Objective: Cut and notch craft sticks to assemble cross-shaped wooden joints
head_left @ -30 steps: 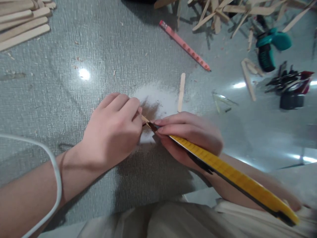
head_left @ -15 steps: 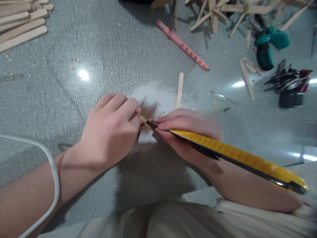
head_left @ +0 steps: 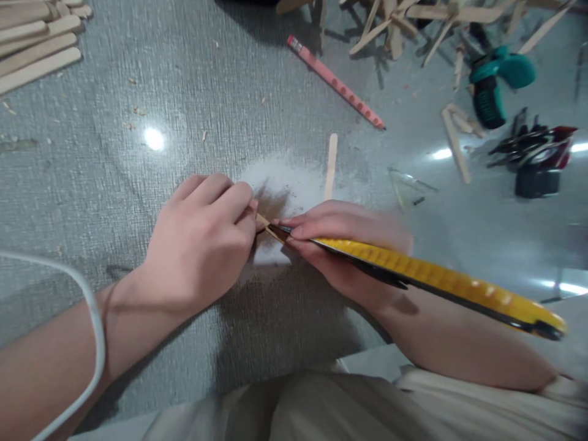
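Note:
My left hand (head_left: 204,239) is closed on one end of a small wooden stick (head_left: 263,220) over a patch of pale dust. From the right, my right hand (head_left: 340,242) pinches the front of a yellow utility knife (head_left: 413,269) close to its blade. The knife's handle slants back over my right forearm. Its blade tip meets the stick between my two hands. My fingers hide part of the stick and of the blade. Just above my right hand lies a loose craft stick (head_left: 331,165).
A pink pencil (head_left: 337,83), a stack of craft sticks (head_left: 39,52), joined sticks (head_left: 395,30), a teal-handled tool (head_left: 489,86) and a dark cluster of small tools (head_left: 535,153) lie around. A white cable (head_left: 94,318) crosses my left forearm.
The knife's rear end has swung slightly upward, while its blade stays at the stick. The whole view has shifted a little, and both hands keep their grips.

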`<state>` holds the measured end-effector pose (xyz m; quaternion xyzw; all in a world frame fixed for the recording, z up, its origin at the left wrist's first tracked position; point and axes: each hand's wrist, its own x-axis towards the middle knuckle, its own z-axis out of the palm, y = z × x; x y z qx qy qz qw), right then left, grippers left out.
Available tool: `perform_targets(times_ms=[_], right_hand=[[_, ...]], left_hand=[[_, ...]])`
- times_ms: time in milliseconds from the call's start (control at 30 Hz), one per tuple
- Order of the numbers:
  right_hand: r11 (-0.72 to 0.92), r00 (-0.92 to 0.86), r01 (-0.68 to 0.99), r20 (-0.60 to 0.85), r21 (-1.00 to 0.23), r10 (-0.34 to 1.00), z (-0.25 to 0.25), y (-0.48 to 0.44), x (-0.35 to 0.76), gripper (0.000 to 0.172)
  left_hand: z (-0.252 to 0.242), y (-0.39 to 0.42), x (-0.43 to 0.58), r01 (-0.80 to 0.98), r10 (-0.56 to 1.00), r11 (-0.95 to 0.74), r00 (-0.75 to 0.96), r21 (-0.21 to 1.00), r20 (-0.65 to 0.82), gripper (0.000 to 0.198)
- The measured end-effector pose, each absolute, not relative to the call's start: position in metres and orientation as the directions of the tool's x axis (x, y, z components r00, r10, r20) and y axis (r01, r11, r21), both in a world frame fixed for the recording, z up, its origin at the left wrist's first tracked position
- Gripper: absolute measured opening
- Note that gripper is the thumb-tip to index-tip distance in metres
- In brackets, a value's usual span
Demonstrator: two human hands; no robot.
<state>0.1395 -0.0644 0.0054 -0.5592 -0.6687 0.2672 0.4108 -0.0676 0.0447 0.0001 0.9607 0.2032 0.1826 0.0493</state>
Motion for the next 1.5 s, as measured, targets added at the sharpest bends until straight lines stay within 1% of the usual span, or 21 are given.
perform_targets(times_ms=[167, 367, 433, 533, 600, 667, 733, 833, 1033, 1200, 1300, 1400, 1500], right_hand=[[0.234, -0.042, 0.524, 0.249, -0.819, 0.968, 0.006, -0.063, 0.138, 0.005], [0.134, 0.004, 0.516, 0.159, -0.846, 0.987, 0.008, -0.054, 0.14, 0.008], [0.114, -0.007, 0.507, 0.128, -0.854, 0.992, 0.009, -0.049, 0.143, 0.01], [0.095, -0.035, 0.494, 0.089, -0.865, 0.995, 0.008, -0.044, 0.147, 0.011], [0.096, -0.016, 0.483, 0.101, -0.87, 0.995, 0.006, -0.044, 0.149, 0.012], [0.128, -0.001, 0.473, 0.145, -0.872, 0.989, 0.003, -0.044, 0.149, 0.013], [0.178, -0.015, 0.468, 0.194, -0.866, 0.981, 0.001, -0.045, 0.15, 0.013], [0.22, -0.044, 0.473, 0.226, -0.853, 0.973, -0.001, -0.045, 0.15, 0.011], [0.221, -0.044, 0.454, 0.226, -0.863, 0.973, -0.001, -0.045, 0.15, 0.013], [0.241, -0.068, 0.444, 0.236, -0.863, 0.969, -0.002, -0.045, 0.151, 0.016], [0.237, -0.061, 0.438, 0.235, -0.867, 0.97, -0.001, -0.044, 0.151, 0.013], [0.219, -0.075, 0.458, 0.208, -0.862, 0.975, 0.002, -0.043, 0.15, 0.012], [0.196, -0.086, 0.487, 0.177, -0.851, 0.98, 0.004, -0.042, 0.15, 0.012]], left_hand=[[0.002, 0.044, -0.067, 0.385, 0.439, -0.895, 0.849, 0.224, 0.295, 0.033], [0.001, 0.043, -0.065, 0.412, 0.475, -0.872, 0.844, 0.266, 0.25, 0.036], [0.001, 0.042, -0.064, 0.414, 0.473, -0.874, 0.842, 0.254, 0.257, 0.038], [0.001, 0.042, -0.065, 0.401, 0.448, -0.893, 0.841, 0.205, 0.303, 0.037], [0.001, 0.043, -0.066, 0.384, 0.426, -0.904, 0.852, 0.19, 0.305, 0.035], [0.002, 0.045, -0.067, 0.365, 0.408, -0.911, 0.863, 0.191, 0.299, 0.034], [0.003, 0.047, -0.068, 0.352, 0.398, -0.915, 0.871, 0.199, 0.288, 0.032], [0.004, 0.047, -0.069, 0.348, 0.399, -0.912, 0.877, 0.218, 0.268, 0.031], [0.004, 0.047, -0.068, 0.349, 0.407, -0.91, 0.856, 0.225, 0.318, 0.031], [0.004, 0.049, -0.068, 0.323, 0.383, -0.919, 0.87, 0.229, 0.31, 0.03], [0.003, 0.047, -0.068, 0.338, 0.393, -0.917, 0.859, 0.214, 0.327, 0.032], [0.001, 0.045, -0.067, 0.371, 0.43, -0.899, 0.845, 0.231, 0.318, 0.032], [0.0, 0.044, -0.067, 0.374, 0.433, -0.898, 0.842, 0.231, 0.321, 0.031]])
